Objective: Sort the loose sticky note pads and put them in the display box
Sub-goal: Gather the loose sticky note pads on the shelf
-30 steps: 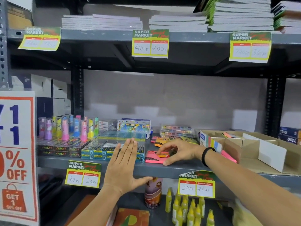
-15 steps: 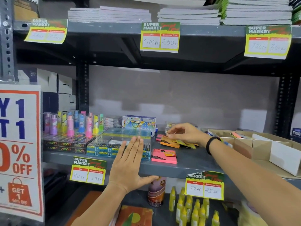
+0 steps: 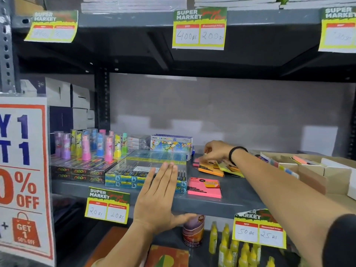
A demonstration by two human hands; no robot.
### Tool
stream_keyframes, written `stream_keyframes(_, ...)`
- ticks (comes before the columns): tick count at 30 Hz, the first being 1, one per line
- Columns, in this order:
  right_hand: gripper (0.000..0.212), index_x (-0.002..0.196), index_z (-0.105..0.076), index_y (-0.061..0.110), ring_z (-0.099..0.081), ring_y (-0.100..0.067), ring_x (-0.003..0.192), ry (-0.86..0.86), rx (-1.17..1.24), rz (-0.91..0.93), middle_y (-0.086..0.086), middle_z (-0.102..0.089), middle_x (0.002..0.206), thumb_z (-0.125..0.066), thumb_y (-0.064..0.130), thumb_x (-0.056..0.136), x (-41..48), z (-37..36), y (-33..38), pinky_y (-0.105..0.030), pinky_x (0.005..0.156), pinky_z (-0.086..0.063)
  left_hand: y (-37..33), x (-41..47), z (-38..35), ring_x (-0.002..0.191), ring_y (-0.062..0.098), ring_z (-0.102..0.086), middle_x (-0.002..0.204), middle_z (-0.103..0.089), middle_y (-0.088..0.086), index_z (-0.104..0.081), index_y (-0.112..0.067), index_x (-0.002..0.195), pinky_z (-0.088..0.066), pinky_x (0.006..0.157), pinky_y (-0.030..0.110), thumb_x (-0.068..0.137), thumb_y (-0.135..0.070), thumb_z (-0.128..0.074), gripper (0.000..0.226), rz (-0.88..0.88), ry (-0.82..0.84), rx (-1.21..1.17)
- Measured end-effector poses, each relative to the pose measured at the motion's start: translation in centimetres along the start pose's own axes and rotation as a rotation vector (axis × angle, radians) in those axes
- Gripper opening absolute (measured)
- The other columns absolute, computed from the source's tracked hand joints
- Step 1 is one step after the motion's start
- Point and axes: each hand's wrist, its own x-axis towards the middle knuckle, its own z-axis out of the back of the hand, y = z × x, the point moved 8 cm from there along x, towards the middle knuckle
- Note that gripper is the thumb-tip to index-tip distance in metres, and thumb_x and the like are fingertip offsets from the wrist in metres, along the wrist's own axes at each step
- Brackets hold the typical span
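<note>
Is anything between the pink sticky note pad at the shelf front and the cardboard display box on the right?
Yes. The right forearm crosses above the shelf between the pink sticky note pad and the cardboard display box; loose orange and yellow pads lie further back.

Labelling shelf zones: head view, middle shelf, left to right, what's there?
Pastel character-print tubes → black neon boxes → flat teal pen packs under the open left hand → wrapped pink sticky note pad → orange and yellow pads at the right hand → brown cardboard display box.
</note>
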Motion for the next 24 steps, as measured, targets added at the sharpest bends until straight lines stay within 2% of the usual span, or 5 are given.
stream_keyframes(7,0.058,0.108,-0.064,0.014,-0.060,-0.022,0.100,0.146,-0.176,-0.060,-0.004,-0.065,0.109,-0.072,0.057,0.069,2.3,-0.9,1.8,-0.037,0.088,-0.051,-0.2,0.0,0.2,0.145,0.026,-0.026,0.152,-0.035,0.015,-0.031,0.002,0.146,-0.011,0.123,0.042,0.074,-0.090,-0.039,0.117,-0.015,-0.045,0.018)
stream_keyframes(11,0.063,0.114,-0.060,0.013,-0.062,-0.026,0.110,0.278,-0.225,-0.132,-0.009,-0.061,0.126,-0.075,0.052,0.067,3.4,-2.2,1.8,-0.044,0.095,-0.050,-0.2,0.0,0.4,0.144,0.026,-0.028,0.151,-0.037,0.015,-0.034,0.003,0.144,-0.013,0.122,0.043,0.074,-0.090,-0.041,0.117,-0.023,-0.064,0.024)
stream_keyframes(17,0.063,0.127,-0.055,0.013,-0.055,-0.026,0.122,0.372,-0.220,-0.192,-0.010,-0.053,0.135,-0.072,0.046,0.075,3.8,-2.9,1.6,-0.036,0.083,-0.051,-0.3,0.0,0.6,0.144,0.026,-0.029,0.150,-0.039,0.015,-0.036,0.003,0.143,-0.015,0.122,0.043,0.073,-0.090,-0.043,0.116,-0.034,-0.084,0.030)
stream_keyframes(20,0.067,0.116,-0.062,0.014,-0.057,-0.026,0.118,0.320,-0.179,-0.152,-0.009,-0.061,0.127,-0.078,0.049,0.061,4.4,-2.9,1.5,-0.039,0.097,-0.049,-0.3,0.0,0.5,0.144,0.027,-0.030,0.149,-0.041,0.016,-0.039,0.004,0.144,-0.016,0.122,0.044,0.074,-0.089,-0.045,0.117,-0.028,-0.082,0.032)
stream_keyframes(24,0.064,0.106,-0.066,0.014,-0.059,-0.023,0.105,0.200,-0.131,-0.071,-0.004,-0.066,0.110,-0.082,0.049,0.055,4.9,-2.0,1.6,-0.042,0.094,-0.050,-0.3,0.0,0.5,0.143,0.027,-0.032,0.149,-0.043,0.016,-0.040,0.004,0.142,-0.019,0.121,0.044,0.073,-0.088,-0.047,0.116,-0.020,-0.080,0.022)
